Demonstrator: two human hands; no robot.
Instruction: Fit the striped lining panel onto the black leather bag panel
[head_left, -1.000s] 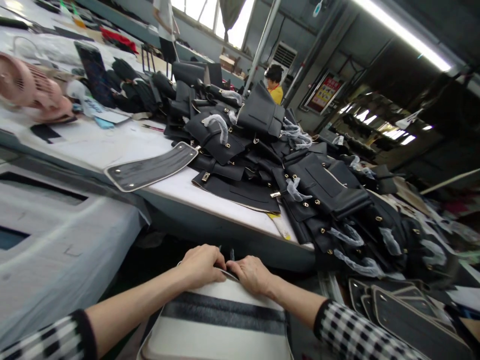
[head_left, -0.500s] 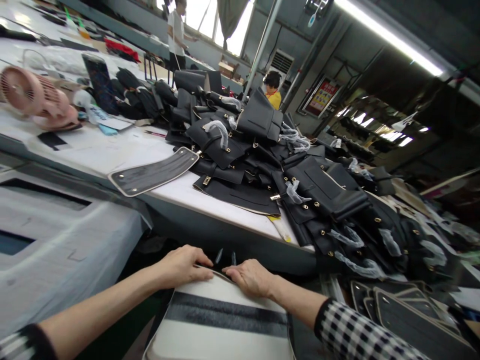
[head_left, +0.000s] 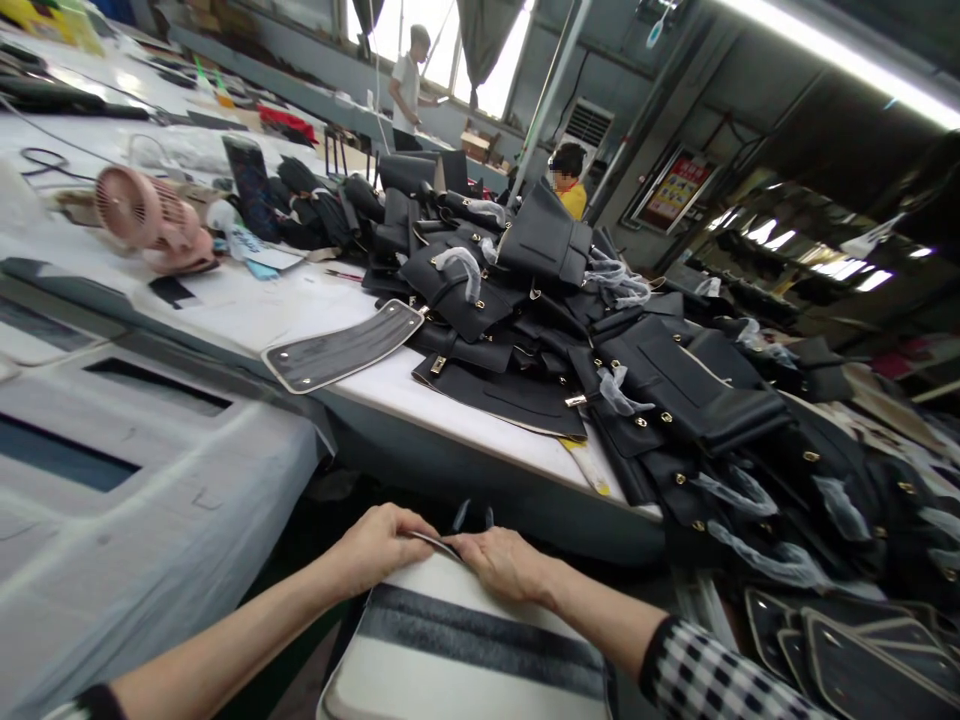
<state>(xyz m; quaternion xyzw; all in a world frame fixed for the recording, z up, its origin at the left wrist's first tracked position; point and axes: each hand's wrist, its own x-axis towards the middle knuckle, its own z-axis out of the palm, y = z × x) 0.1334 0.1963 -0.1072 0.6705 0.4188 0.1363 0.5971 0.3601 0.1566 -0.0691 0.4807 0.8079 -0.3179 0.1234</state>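
Note:
Low in the head view is a cream bag piece (head_left: pixel 450 685) with a broad dark grey band across it. Its upper edge shows a thin dark layer, slightly curved. My left hand (head_left: pixel 386 545) pinches that edge from the left, thumb and fingers closed on it. Gripping the same edge from the right is my right hand (head_left: pixel 506 565), its fingertips nearly touching those of the left. Two dark upright loops (head_left: pixel 474 517) stick up just behind the edge. The bottom of the piece runs out of view.
A white table (head_left: pixel 390 395) ahead bears a big heap of black bags (head_left: pixel 540 250), a long trimmed flap (head_left: pixel 345 348) and a pink fan (head_left: pixel 150 215). Stacked trimmed panels (head_left: pixel 870 660) lie at lower right. A grey-white covered surface (head_left: pixel 247 480) stands left. Two people are farther back.
My view has swung a little left, so the scene sits farther right. My left fingers have come closer to the right ones and closed along the upper edge.

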